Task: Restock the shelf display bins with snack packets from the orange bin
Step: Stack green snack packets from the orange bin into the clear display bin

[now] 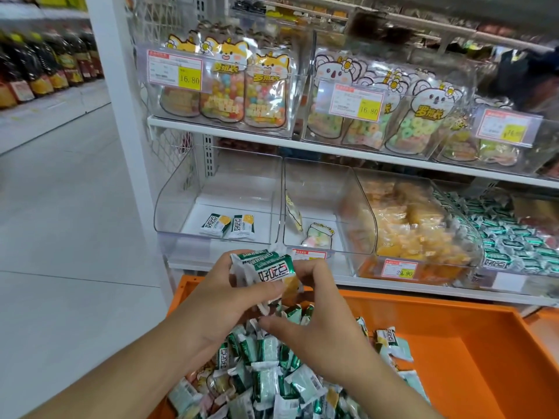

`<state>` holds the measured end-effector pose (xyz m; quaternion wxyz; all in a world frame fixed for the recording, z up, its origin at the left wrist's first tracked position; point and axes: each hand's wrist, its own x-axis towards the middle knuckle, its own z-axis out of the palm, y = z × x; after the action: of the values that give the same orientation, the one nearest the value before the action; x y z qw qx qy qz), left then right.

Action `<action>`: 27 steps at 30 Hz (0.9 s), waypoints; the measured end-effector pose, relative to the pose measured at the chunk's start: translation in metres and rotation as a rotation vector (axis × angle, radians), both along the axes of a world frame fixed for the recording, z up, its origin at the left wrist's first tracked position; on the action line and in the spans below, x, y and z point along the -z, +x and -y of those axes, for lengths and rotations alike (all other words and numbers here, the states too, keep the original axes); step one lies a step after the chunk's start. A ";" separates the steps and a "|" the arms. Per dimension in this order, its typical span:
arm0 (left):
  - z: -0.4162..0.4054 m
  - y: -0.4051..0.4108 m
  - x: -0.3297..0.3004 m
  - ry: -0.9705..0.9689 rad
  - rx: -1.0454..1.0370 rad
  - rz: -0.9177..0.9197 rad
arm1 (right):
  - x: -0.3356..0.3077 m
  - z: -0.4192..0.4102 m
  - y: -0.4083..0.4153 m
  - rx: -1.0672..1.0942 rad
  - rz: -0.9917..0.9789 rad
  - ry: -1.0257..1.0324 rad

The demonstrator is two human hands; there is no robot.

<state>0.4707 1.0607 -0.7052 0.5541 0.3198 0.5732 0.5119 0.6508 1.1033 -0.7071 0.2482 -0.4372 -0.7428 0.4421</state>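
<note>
Head view: nearest, the orange bin (453,343) holds a heap of green-and-white snack packets (266,379). Above it the left hand (217,300) and right hand (317,322) both grasp a bunch of packets (266,267) — top one's long axis slanting up-right. Beyond, the left clear display bin (178,201) holds two packets (228,226) — lengthwise toward the back.

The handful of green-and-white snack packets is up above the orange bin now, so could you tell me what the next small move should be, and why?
Probably carry the bunch of packets, gripped by the left hand and right hand, forward into the leftmost clear bin. It holds only two matching packets, and the rest is bare.
</note>
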 end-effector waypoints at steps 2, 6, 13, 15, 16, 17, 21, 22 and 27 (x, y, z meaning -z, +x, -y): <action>0.001 -0.007 -0.003 0.013 0.021 -0.067 | -0.003 -0.010 0.009 -0.021 -0.067 -0.069; 0.003 -0.012 -0.011 0.050 0.115 -0.196 | -0.011 -0.024 0.020 -0.014 -0.259 -0.173; 0.006 -0.009 -0.022 0.061 0.261 -0.471 | -0.017 -0.025 0.019 -0.158 -0.142 -0.132; 0.006 -0.014 -0.024 0.066 0.284 -0.524 | -0.017 -0.027 0.017 -0.131 -0.070 -0.054; 0.005 -0.017 -0.025 0.074 0.302 -0.550 | -0.017 -0.028 0.016 -0.121 -0.042 -0.049; 0.004 -0.022 -0.025 0.084 0.325 -0.582 | -0.018 -0.030 0.015 -0.121 -0.011 -0.047; -0.006 -0.048 -0.022 0.121 0.313 -0.651 | -0.031 -0.039 -0.003 -0.215 0.164 0.014; -0.009 -0.056 -0.022 0.124 0.303 -0.662 | -0.035 -0.042 -0.012 -0.222 0.183 0.030; -0.031 -0.102 -0.023 0.157 0.227 -0.761 | -0.044 -0.077 -0.073 -0.146 0.164 0.078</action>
<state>0.3686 1.0919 -0.6823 0.3293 0.5890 0.6576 0.3350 0.5778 1.1807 -0.6635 0.1704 -0.4066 -0.8072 0.3926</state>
